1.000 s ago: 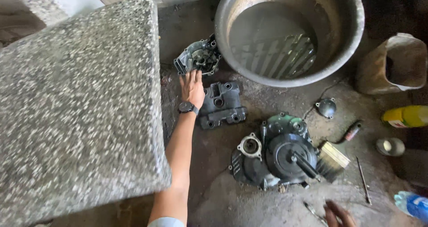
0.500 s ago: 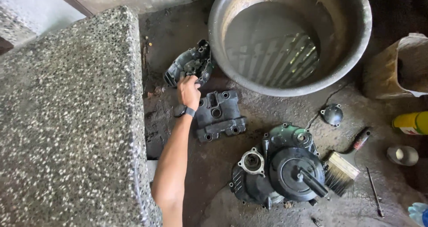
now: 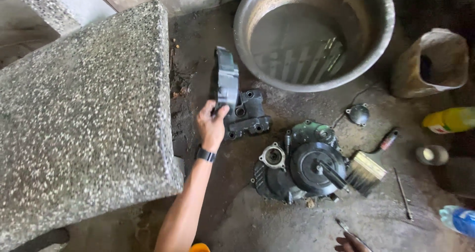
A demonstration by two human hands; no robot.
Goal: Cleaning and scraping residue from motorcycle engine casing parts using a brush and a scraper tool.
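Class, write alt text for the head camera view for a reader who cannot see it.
The left hand lifts a grey engine cover on edge above a black casing on a grimy floor. Nearby lie an engine assembly, a paintbrush and a metal basin; the right hand barely shows.

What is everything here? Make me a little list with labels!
left hand: grips grey metal engine cover, tilted up on edge
beside it: black metal engine casing on the floor
right hand: only fingertips show, at bottom edge
middle: dark round engine assembly
near it: wooden-handled paintbrush
top: big round metal basin
left: speckled stone slab
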